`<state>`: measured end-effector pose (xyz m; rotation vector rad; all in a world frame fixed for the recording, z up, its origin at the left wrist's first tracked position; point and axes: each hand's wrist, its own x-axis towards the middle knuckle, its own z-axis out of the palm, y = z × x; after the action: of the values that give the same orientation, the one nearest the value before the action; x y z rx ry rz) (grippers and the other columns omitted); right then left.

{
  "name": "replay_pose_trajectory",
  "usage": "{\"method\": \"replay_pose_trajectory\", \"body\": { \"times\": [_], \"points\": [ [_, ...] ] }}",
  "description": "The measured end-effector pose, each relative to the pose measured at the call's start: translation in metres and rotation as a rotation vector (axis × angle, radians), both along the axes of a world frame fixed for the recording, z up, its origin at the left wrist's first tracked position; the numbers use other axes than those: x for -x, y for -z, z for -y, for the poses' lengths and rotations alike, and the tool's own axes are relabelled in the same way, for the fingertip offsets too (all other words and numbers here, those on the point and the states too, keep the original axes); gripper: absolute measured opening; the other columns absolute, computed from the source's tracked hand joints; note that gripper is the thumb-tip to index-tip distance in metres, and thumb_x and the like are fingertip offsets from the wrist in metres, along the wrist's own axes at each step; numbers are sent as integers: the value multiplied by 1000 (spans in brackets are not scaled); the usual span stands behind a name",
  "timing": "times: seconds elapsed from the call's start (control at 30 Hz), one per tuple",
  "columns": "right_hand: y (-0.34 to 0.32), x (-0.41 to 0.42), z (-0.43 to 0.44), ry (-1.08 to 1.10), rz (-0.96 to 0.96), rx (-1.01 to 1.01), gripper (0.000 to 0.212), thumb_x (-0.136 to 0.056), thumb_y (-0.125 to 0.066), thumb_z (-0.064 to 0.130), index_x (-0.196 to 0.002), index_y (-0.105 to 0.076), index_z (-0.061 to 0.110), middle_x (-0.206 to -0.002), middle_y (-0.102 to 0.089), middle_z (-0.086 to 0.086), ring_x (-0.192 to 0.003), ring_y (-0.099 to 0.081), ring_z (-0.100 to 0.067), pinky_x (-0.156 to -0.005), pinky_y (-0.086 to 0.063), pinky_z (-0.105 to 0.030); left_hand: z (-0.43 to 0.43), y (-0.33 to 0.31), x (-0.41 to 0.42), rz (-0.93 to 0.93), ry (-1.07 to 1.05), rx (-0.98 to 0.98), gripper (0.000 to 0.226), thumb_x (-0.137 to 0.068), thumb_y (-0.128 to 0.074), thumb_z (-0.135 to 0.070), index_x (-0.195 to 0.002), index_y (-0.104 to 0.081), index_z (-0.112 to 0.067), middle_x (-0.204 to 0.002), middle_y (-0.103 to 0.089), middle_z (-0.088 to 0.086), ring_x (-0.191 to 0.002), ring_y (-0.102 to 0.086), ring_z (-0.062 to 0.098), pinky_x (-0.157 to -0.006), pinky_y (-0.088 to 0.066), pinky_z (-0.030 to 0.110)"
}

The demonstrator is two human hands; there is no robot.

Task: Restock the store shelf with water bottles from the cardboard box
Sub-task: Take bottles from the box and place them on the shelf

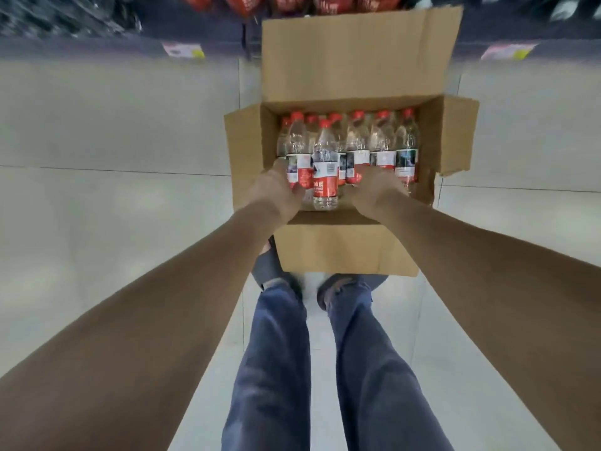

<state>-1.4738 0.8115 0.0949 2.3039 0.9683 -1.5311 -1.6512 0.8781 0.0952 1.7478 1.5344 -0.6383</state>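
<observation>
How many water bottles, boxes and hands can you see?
Water bottles, counted by red caps showing: 8
Cardboard box: 1
Hands: 2, the left hand and the right hand
Total: 11

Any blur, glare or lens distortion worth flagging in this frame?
Head view: wide-angle stretch swells the forearms toward the lower corners; the shelf at top is smeared, price tags unreadable; water bottles in the cardboard box fairly sharp; floor evenly lit, no harsh glare.
</observation>
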Motion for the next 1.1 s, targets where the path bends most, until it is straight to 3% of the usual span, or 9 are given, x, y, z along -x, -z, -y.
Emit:
{"method": "replay_pose_trajectory", "body": {
  "times": [0.17, 0.27, 0.37, 0.5, 0.67, 0.77, 0.87, 0.97, 1.1],
  "points": [
    [90, 4, -21, 31, -11, -57, 62, -103, -55, 36, -158, -38, 15, -151, -53, -14, -115, -63, -30, -80, -44, -27, -13, 79, -4, 37, -30, -37, 52, -103, -59, -30, -151, -41, -19, -110, -66, 7, -80, -55, 21, -50, -32, 24],
    [125, 7, -29, 53, -72, -71, 67, -103, -61, 34, -161, -33, 16, -152, -52, -14, -88, -58, -20, -76, -45, -25, -24, 121, -4, 92, -67, -61, 53, -102, -60, -22, -151, -39, -17, -109, -61, 6, -75, -55, 20, -55, -38, 23],
    [155, 8, -37, 79, -70, -132, 76, -99, -67, 39, -162, -30, 17, -137, -61, -14, -71, -60, -14, -54, -43, -23, -36, 152, -5, 114, -51, -96, 53, -103, -59, -25, -151, -36, -17, -112, -58, 8, -85, -55, 22, -60, -40, 25],
    [184, 6, -46, 251, -64, -217, 72, -94, -72, 47, -155, -42, 21, -105, -67, -2, -63, -56, -5, -48, -39, -20, -49, 190, -5, 107, -151, -31, 56, -102, -59, -43, -148, -42, -15, -116, -64, 5, -67, -53, 9, -52, -38, 24],
    [199, 7, -55, 417, -164, -250, 70, -87, -77, 55, -139, -57, 13, -109, -62, 0, -77, -55, -7, -59, -42, -22, -53, 214, -6, 86, -226, 27, 79, -87, -74, -60, -145, -50, -12, -125, -67, 5, -79, -62, 12, -55, -42, 23],
    [201, 8, -61, 455, -189, -212, 90, -78, -87, 48, -150, -47, 14, -118, -61, 2, -101, -59, -16, -83, -52, -25, -55, 213, -9, 47, -226, 69, 96, -76, -74, -74, -146, -49, -13, -130, -65, 7, -104, -67, 21, -75, -55, 31],
    [208, 7, -66, 477, -188, -126, 98, -67, -95, 47, -147, -50, 11, -129, -67, -7, -109, -67, -24, -97, -58, -32, -50, 207, -16, 36, -290, 81, 103, -74, -75, -74, -150, -41, -13, -137, -59, 9, -119, -63, 27, -94, -58, 41],
    [213, 6, -65, 528, -226, -87, 80, -65, -98, 41, -128, -60, 10, -114, -72, -6, -98, -69, -20, -88, -61, -30, -45, 202, -22, 69, -366, 70, 101, -72, -82, -65, -149, -39, -14, -137, -59, 9, -120, -63, 28, -94, -57, 41],
    [208, 1, -49, 581, -285, -126, 76, -61, -99, 36, -125, -68, 12, -107, -76, -4, -97, -73, -21, -81, -62, -30, -37, 194, -19, 146, -391, 40, 88, -74, -88, -55, -138, -43, -15, -117, -64, 1, -99, -63, 20, -76, -51, 30]
  ]
}}
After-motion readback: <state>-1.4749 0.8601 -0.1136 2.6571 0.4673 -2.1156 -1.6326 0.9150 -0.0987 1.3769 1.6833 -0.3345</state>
